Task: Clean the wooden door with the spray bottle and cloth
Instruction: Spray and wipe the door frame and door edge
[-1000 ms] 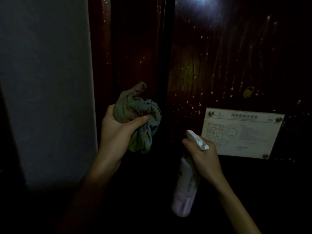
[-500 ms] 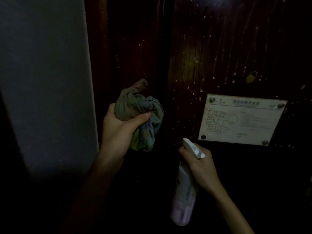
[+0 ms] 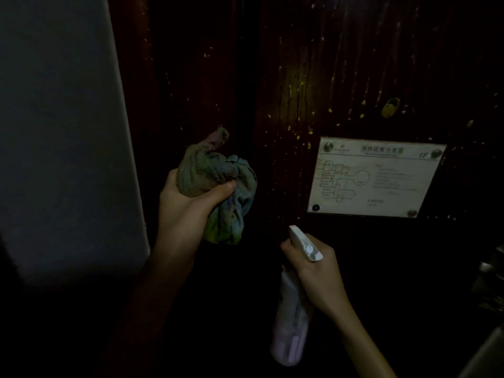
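- While dim overall, enough visible: dark wooden door (image 3: 341, 77) fills centre and right of view, vertical grain, flecked with pale yellowish spots.
- Left hand (image 3: 188, 211) raised at door's left edge, grip closed on bunched cloth (image 3: 218, 186), thumb across front of wad.
- Cloth greenish-blue, crumpled into lump; one twisted end pokes up and slightly right, loose folds hang below thumb. Sits over dark gap between door and frame (image 3: 174, 77); contact with wood not determinable.
- Right hand (image 3: 319, 271) lower, right of cloth, grip closed round neck of spray bottle (image 3: 293, 323); trigger finger position not clear.
- Bottle long axis near vertical, base down and tilted slightly left, body pale, bottom part blurred.
- White spray head (image 3: 304, 242) angled up and left, nozzle aimed at door below the sign, close to surface but apart.
- White floor-plan sign (image 3: 376, 177) fixed on door up and right of spray head, round studs at corners, "1F" at top right, mounted slightly skewed.
- Small yellow padlock-shaped mark (image 3: 390, 107) on door above sign.
- Grey wall (image 3: 60, 132) left of frame.
- Hands apart, cloth higher than bottle.
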### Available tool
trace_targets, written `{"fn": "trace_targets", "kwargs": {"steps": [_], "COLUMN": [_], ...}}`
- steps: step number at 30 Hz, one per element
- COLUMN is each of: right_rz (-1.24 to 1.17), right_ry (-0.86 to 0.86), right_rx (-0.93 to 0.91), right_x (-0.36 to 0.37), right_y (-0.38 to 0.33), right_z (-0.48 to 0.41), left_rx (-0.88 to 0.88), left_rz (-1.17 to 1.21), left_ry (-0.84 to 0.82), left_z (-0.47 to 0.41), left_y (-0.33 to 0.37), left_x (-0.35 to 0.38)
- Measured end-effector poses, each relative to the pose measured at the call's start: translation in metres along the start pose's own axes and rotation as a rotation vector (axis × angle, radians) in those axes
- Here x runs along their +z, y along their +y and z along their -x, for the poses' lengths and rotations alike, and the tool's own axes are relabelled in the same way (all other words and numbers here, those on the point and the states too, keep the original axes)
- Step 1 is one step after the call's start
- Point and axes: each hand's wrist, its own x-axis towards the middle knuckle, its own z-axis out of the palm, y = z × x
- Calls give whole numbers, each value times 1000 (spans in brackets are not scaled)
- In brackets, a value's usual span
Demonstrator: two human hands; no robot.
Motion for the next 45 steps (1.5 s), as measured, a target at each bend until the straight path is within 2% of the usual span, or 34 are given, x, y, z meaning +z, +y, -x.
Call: {"fn": "trace_targets", "kwargs": {"steps": [11, 24, 29, 35, 45], "right_rz": [20, 32, 45, 81, 247], "right_ry": [-5, 209, 216, 271, 484], "right_rx": [95, 100, 123, 85, 101], "right_x": [-3, -17, -34, -93, -265], "right_y": [20, 31, 26, 9, -17], "right_z": [21, 30, 31, 36, 52], "left_rx": [18, -32, -28, -9, -103], "left_rz": [-14, -22, -22, -31, 71], "left_ry": [12, 8, -42, -138, -336], "left_z": [2, 6, 4, 9, 63], "left_y": [-12, -28, -33, -42, -61], "left_x": [-3, 10, 33, 89, 222]}}
